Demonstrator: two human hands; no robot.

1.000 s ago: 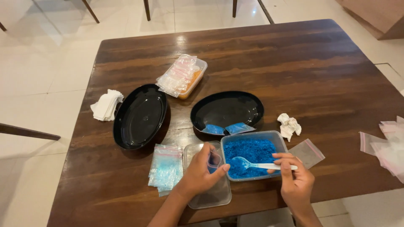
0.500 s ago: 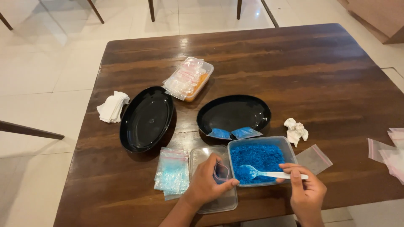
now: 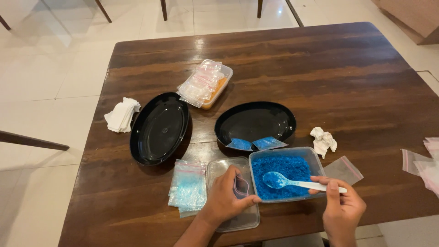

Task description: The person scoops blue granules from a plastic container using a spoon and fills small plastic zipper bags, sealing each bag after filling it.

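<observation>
My left hand (image 3: 224, 201) pinches a small limp bag (image 3: 241, 185) open just left of the blue-powder tub (image 3: 284, 178) — flimsy, best gripped at the mouth; right hand (image 3: 340, 206) pinches the light plastic spoon (image 3: 292, 182).

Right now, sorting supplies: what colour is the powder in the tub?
Bright blue powder, head view.
</observation>
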